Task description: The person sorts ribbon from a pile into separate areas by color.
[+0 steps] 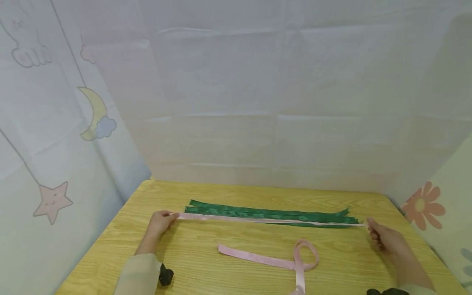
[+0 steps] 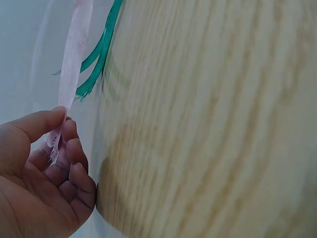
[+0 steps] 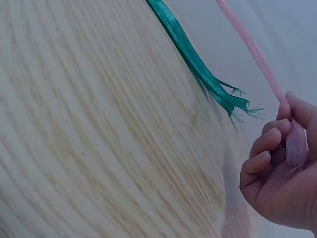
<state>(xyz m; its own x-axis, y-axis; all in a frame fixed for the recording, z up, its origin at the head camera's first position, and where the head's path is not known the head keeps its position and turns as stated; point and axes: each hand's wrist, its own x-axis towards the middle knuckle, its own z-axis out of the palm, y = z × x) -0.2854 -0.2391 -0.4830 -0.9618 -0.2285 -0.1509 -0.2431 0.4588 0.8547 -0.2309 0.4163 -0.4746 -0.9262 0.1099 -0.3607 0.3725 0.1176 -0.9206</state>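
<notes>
A pink ribbon [image 1: 228, 218] is stretched nearly straight from hand to hand, in front of and partly over several green ribbons [image 1: 254, 213]. My left hand [image 1: 160, 223] pinches one end between thumb and forefinger; in the left wrist view the frayed tip [image 2: 54, 146] pokes out below the thumb. At the other end, my right hand [image 1: 386, 237] pinches the ribbon, and its loose tail [image 3: 296, 146] hangs inside the palm in the right wrist view. The green ribbons lie side by side on the table with frayed ends [image 3: 237, 105].
Nearer the front, another pink ribbon [image 1: 258, 259] lies on the wooden table [image 1: 191, 262], with a loop at its right and a part running to the lower frame edge. A pale sheet [image 1: 221, 143] hangs behind the table, with printed curtains at both sides.
</notes>
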